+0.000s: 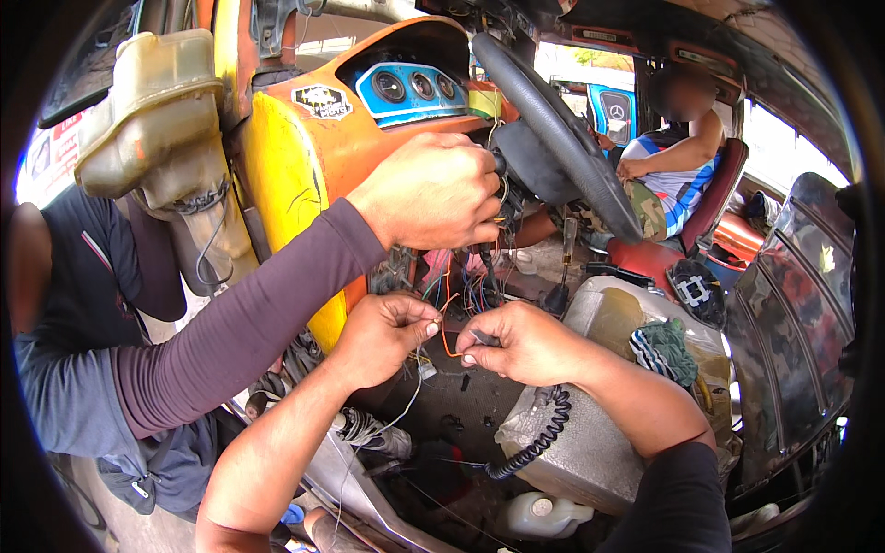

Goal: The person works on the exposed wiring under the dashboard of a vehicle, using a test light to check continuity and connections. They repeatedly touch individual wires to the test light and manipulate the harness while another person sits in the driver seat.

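My left hand (387, 339) is closed, thumb and forefinger pinching a thin wire end below the dashboard. Facing it, my right hand (521, 346) is closed around the lower end of an orange wire (444, 327). A small dark piece (484, 338) also shows between its fingers; its kind cannot be made out. Behind both hands hangs a tangle of coloured wires (475, 288). Above my left hand, a co-worker's hand (433, 194) in a dark purple sleeve (263, 318) reaches from the left to the steering column, its fingers curled.
The black steering wheel (558, 138) stands beside the orange dashboard (369, 138) with its blue gauge panel (406, 90). A seated person (682, 175) is at the far right. A silver-wrapped cover (572, 442), a coiled black cable (539, 442) and a white jug (544, 514) lie nearer.
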Demonstrator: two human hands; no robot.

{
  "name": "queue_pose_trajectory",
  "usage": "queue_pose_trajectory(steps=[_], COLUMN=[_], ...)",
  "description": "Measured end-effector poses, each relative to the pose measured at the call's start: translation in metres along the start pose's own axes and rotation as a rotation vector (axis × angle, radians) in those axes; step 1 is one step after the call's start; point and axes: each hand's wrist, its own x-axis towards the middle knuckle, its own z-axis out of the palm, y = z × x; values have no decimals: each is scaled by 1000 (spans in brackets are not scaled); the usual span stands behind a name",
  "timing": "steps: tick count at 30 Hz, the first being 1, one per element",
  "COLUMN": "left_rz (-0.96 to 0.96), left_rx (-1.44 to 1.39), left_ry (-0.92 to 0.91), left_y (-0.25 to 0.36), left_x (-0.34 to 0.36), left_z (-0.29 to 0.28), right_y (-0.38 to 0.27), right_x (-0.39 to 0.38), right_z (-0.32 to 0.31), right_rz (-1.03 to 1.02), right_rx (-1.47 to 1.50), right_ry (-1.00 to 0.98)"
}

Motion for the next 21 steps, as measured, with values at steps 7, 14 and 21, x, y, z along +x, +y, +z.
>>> queue_pose_trajectory(steps=[7, 14, 21], left_rz=[23, -34, -32], left_rx=[-93, -119, -205], left_ry=[40, 6, -55], left_y=[1, 11, 13], left_x=[-6, -7, -6], left_z=[2, 6, 8], right_y=[2, 9, 12], right_x=[5, 10, 8], right_z=[9, 19, 20], right_rz=[-278, -465, -516], right_rx=[-127, -235, -337], right_ry=[247, 460, 501])
